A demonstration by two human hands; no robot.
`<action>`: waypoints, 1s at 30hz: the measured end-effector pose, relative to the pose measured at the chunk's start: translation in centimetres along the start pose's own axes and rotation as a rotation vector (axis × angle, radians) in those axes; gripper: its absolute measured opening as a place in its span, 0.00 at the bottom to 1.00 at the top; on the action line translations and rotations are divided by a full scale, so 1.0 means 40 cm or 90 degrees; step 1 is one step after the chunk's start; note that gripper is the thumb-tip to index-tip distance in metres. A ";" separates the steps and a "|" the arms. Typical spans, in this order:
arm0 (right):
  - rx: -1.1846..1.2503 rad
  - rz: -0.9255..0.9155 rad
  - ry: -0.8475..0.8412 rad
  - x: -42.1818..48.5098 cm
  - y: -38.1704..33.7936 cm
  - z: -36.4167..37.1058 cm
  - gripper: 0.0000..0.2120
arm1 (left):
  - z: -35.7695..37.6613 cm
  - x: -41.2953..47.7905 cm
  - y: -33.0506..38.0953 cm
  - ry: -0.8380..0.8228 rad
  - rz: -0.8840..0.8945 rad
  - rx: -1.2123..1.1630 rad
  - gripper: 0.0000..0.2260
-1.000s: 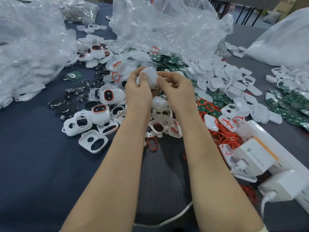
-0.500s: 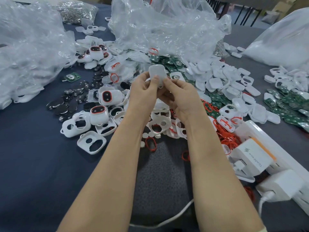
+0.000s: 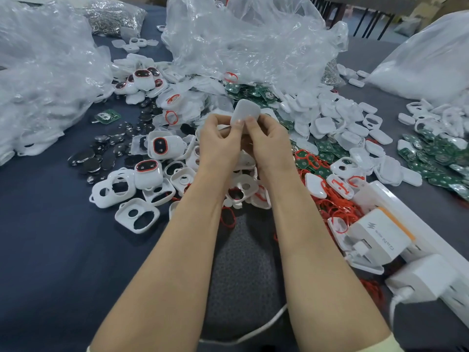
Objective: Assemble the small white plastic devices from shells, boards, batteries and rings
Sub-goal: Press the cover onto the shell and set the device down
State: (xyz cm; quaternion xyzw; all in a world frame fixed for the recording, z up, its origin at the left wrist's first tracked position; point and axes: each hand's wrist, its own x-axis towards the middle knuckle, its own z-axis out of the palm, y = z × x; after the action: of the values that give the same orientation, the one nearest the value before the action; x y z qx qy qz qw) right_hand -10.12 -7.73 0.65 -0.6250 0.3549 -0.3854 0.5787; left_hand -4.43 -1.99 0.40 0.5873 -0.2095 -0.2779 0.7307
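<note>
A small white plastic device (image 3: 245,112) is held up over the pile, its plain back shell facing me. My left hand (image 3: 221,139) and my right hand (image 3: 269,141) both pinch its lower edge, thumbs side by side on the shell. Its front side is hidden. Finished devices with red-ringed dark windows (image 3: 162,146) lie to the left. White front shells with cut-outs (image 3: 138,216) lie near the front left. Coin batteries (image 3: 86,158) spread at the left, green boards (image 3: 317,158) and red rings (image 3: 335,207) at the right.
Crumpled clear plastic bags (image 3: 248,41) fill the back and the left (image 3: 43,80). White back shells (image 3: 337,118) pile at the right. A white power strip with chargers (image 3: 380,240) lies at the front right, its cable crossing my lap. Dark blue cloth (image 3: 50,250) covers the table.
Both hands have lifted the white device a little and turned it upright, with the thumbs now together on its lower edge.
</note>
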 end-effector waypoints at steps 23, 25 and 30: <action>-0.011 -0.010 -0.032 0.008 -0.002 -0.042 0.06 | -0.002 -0.008 0.012 -0.013 0.041 -0.002 0.02; -0.034 -0.027 -0.012 0.005 -0.001 -0.026 0.05 | -0.003 -0.008 0.017 -0.006 0.020 -0.032 0.03; -0.016 -0.012 -0.057 0.001 -0.002 -0.025 0.10 | -0.005 -0.012 0.023 0.028 0.018 -0.022 0.06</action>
State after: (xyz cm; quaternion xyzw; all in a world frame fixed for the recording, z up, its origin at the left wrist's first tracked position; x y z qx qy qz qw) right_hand -11.00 -8.20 0.76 -0.6522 0.3274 -0.3578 0.5826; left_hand -4.52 -1.40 1.27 0.5774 -0.1970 -0.2581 0.7491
